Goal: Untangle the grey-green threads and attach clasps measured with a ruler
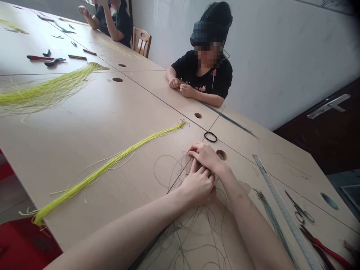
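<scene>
My left hand (198,184) and my right hand (205,155) meet at the middle of the wooden table (84,127), fingers closed and pressed together over a tangle of thin dark threads (194,225). The threads loop across the tabletop under and in front of my forearms. What the fingertips pinch is hidden between the two hands. A long bundle of yellow-green cords (112,163) lies just left of my hands, running diagonally across the table.
A metal ruler (281,206), small scissors (299,210) and red-handled pliers (326,249) lie at the right. A black elastic loop (210,137) sits beyond my hands. Another yellow-green bundle (47,90) lies far left. A person in black (206,75) sits opposite; another person (112,18) works farther back.
</scene>
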### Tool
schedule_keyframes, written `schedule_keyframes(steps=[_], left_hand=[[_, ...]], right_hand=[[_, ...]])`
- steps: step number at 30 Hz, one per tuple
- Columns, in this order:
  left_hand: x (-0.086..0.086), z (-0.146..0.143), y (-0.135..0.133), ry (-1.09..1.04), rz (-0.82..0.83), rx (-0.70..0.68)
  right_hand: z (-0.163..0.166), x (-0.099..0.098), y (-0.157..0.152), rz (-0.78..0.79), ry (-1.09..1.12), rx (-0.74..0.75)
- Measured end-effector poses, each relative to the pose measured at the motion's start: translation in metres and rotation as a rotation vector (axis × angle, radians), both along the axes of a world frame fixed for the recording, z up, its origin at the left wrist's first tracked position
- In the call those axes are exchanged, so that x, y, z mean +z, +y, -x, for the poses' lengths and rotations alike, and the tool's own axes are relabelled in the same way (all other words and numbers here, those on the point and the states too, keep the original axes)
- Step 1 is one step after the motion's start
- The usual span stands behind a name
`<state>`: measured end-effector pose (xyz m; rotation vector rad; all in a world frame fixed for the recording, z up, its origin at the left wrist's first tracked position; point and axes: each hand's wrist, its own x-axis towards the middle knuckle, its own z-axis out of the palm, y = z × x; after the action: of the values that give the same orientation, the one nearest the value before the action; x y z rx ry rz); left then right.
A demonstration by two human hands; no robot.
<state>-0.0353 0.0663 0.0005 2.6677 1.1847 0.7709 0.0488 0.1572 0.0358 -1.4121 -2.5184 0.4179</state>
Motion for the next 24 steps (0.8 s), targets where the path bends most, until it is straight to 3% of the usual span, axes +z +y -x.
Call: schedule_keyframes(steps=[24], left_hand=[[-0.0044, -0.002, 0.0036, 0.0, -0.002, -0.038]], right_hand=[[-0.0003, 0.0001, -0.002, -0.003, -0.091, 0.023]])
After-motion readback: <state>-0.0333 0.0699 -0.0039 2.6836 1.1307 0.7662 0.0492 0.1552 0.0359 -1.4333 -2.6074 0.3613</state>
